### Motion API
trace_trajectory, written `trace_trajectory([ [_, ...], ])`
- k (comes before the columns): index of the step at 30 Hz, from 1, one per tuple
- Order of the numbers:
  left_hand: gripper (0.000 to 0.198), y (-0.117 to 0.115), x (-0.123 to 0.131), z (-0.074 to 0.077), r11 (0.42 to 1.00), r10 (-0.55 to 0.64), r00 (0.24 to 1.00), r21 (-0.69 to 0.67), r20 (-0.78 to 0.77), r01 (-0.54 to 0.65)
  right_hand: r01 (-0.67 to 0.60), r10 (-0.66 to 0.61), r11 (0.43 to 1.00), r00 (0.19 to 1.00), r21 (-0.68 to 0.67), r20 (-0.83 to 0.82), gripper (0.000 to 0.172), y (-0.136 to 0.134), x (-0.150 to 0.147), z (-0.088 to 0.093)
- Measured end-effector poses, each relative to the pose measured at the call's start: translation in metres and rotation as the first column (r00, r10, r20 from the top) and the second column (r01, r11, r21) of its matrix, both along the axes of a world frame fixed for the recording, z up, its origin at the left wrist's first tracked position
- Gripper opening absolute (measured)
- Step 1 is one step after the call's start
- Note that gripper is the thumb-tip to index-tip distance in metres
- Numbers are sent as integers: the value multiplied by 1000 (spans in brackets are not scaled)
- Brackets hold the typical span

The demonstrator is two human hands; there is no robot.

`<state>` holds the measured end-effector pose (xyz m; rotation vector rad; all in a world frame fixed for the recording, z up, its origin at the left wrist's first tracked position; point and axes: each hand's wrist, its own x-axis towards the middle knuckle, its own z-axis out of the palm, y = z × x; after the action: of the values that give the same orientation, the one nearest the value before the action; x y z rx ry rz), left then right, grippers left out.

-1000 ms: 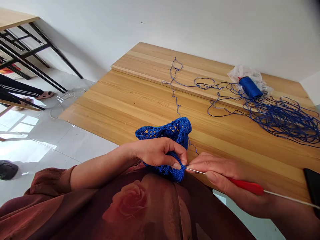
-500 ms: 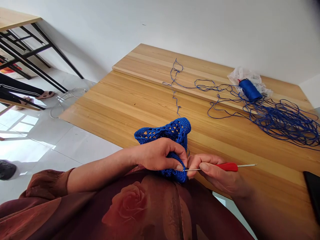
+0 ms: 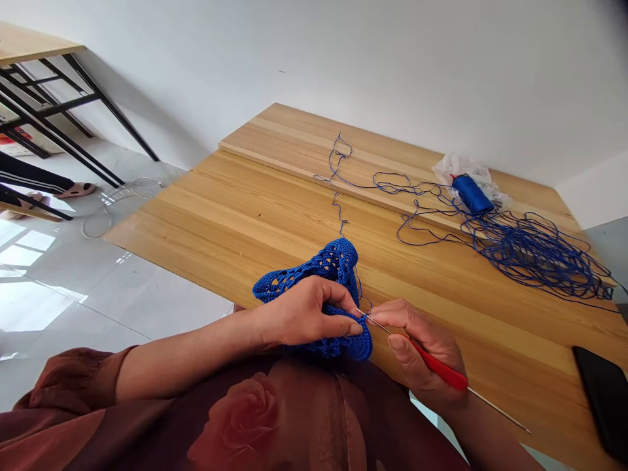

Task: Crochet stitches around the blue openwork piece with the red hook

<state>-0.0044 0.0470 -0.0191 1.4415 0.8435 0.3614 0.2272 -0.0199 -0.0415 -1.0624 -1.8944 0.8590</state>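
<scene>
A blue openwork crochet piece [image 3: 338, 258] lies bunched at the table's front edge, partly over my lap. My left hand [image 3: 314, 314] pinches its edge between thumb and fingers. In my right hand [image 3: 426, 347] is a crochet hook [image 3: 444, 371] with a red handle and a metal shaft at each end. One shaft points left, and its tip meets the stitches beside my left fingertips. A thin blue strand runs from the work near my right index finger. My left hand hides part of the piece.
A blue thread spool [image 3: 471, 194] leans by a clear plastic bag [image 3: 461, 167] at the back right. Loose blue thread [image 3: 540, 252] lies tangled in front of it. A black phone [image 3: 601, 399] rests at the right edge. Another person's leg [image 3: 34, 175] shows at far left.
The hook has swung so its handle end points down to the right, and its tip is higher by the left fingertips. The view has shifted, bringing more of the phone into sight.
</scene>
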Motion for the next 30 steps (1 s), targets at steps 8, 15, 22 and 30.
trace_trajectory([
  [8, 25, 0, -1, -1, 998, 8, 999, -57, 41, -5, 29, -33, 998, 996, 50, 87, 21, 1, 2, 2],
  [15, 23, 4, -4, 0, 983, 7, 995, -181, 102, 12, 72, -70, 997, 993, -11, 97, 17, 3, 4, 7],
  [22, 25, 3, -2, -4, 995, 8, 996, -100, 89, 1, 79, -77, 997, 993, -23, 85, 16, 6, 5, 6],
  [30, 22, 7, -4, -5, 991, -17, 992, -129, 124, 33, 17, -15, 999, 999, -46, 32, 18, 9, 8, 17],
])
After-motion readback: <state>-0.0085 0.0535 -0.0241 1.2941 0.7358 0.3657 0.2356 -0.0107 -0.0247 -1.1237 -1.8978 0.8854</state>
